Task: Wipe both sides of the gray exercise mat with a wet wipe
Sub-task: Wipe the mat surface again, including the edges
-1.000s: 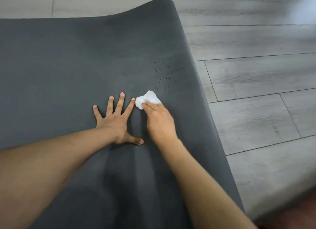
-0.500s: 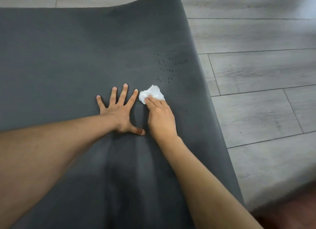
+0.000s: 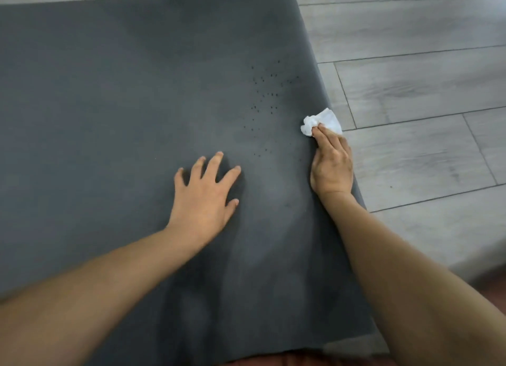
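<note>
From the head camera, the gray exercise mat (image 3: 115, 97) lies flat on the wood-plank floor (image 3: 416, 86) and fills most of what I see. I take the cluster of small dark specks (image 3: 264, 94) on it as my landmark.

My left hand (image 3: 204, 198) rests on the mat below and a little to the left of the specks, palm down, fingers spread and fairly straight, holding nothing. Its fingertips press into the surface; the palm may be slightly raised, though I cannot be sure from this angle.

My right hand (image 3: 331, 164) lies to the lower right of the specks, right at the mat's right edge, where mat meets floor. The crumpled white wet wipe (image 3: 320, 120) sits just beyond my fingertips, to the right of the specks, and straddles that edge. My straight fingers press down on its near part, so the wipe is pinned under them rather than bunched in a fist; my thumb is hidden.

Both my bare forearms reach in from the bottom of the view.
</note>
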The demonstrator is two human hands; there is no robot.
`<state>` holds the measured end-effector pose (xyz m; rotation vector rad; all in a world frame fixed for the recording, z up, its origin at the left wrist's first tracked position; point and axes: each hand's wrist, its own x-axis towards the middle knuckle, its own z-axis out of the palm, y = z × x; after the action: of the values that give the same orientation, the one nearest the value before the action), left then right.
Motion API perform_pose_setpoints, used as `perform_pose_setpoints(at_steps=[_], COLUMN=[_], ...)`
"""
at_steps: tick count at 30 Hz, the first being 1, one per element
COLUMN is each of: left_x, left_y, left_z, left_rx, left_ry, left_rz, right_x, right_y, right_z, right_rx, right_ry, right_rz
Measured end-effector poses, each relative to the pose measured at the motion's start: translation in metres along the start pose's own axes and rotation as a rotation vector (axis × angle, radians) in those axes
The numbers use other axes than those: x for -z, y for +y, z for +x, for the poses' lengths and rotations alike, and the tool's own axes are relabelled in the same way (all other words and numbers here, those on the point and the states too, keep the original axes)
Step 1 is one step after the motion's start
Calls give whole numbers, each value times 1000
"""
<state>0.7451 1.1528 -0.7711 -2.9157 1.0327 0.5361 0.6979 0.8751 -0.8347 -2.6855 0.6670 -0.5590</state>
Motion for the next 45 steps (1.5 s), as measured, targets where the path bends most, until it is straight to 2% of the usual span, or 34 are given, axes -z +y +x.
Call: perform_pose_setpoints(at_steps=[3, 12, 17, 19, 22, 24, 25, 26, 29, 34, 36, 40, 42, 43, 45], left_x=[-20, -14, -15, -15, -17, -18, -17, -16, -16, -16, -16, -19, -18, -17, -17], left_y=[1, -12, -10, -10, -10, -10, -10, -10, -8, -8, -8, -6, -4, -3, 0], left_z=[-15, 27, 28, 27, 27, 25, 25, 24, 24, 24, 23, 17, 14, 13, 13], left_rx=[55, 58, 62, 64, 72, 68, 67, 66, 65, 70, 81, 185, 206, 204, 192], left_ry=[-140, -187, -201, -191, -170, -169, -159, -158, -162, -153, -118, -20, 13, 16, 19], left_rz=[-69, -108, -108, -121, -120, -115, -121, -129, -135, -143, -165, -253, -242, -224, -194], right_x=[0, -8, -8, -16, -26, -16, -7, 1, 30, 15, 4, -4, 8, 15, 35], right_y=[-4, -7, -39, -76, -125, -115, -98, -76, -17, -40, -67, -127, -119, -100, -53], right_z=[0, 39, 20, -2, -22, -9, 0, 10, 28, 2, -18, -58, -48, -38, -17], right_rx=[9, -7, -62, 71, 422, 586, 598, 551, 211, -114, -77, 336, 465, 456, 274], right_ry=[-17, -109, -66, -109, -265, -307, -305, -291, -288, -135, -169, -337, -367, -331, -233], right_rz=[-40, -96, -96, -43, -73, -189, -255, -323, -443, -210, -79, -2, -72, -132, -222])
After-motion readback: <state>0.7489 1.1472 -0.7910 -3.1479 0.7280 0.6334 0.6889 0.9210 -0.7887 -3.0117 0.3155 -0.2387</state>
